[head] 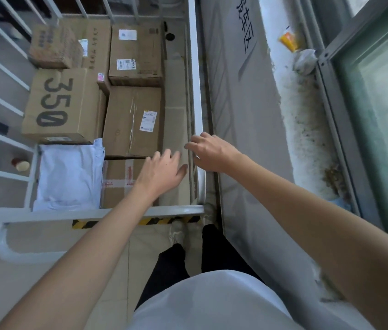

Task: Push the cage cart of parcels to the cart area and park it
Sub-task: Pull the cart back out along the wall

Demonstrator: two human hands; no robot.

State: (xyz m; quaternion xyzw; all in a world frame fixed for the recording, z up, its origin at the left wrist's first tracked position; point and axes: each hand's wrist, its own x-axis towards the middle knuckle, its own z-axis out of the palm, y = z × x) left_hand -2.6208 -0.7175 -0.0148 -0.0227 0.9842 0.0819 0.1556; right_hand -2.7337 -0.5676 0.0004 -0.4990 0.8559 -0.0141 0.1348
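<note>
I look straight down into a white metal cage cart (195, 75) loaded with parcels: a cardboard box printed "350" (59, 103), several plain brown boxes (132, 120) and a white poly mailer (69, 177). My left hand (162, 172) hovers over the cart's right inner side with fingers spread, holding nothing. My right hand (209, 151) hangs over the cart's right top rail, fingers loosely curled and apart, and I cannot tell whether they touch it. A grey floor mat (243, 96) with black handwritten characters lies right beside the cart.
The cart's near rail (45, 214) has a yellow-black striped strip (138, 221) below it. My feet stand at its right corner. A white ledge (305, 129) with a yellow packet (289, 41) and a glass door frame (345, 148) border the mat on the right.
</note>
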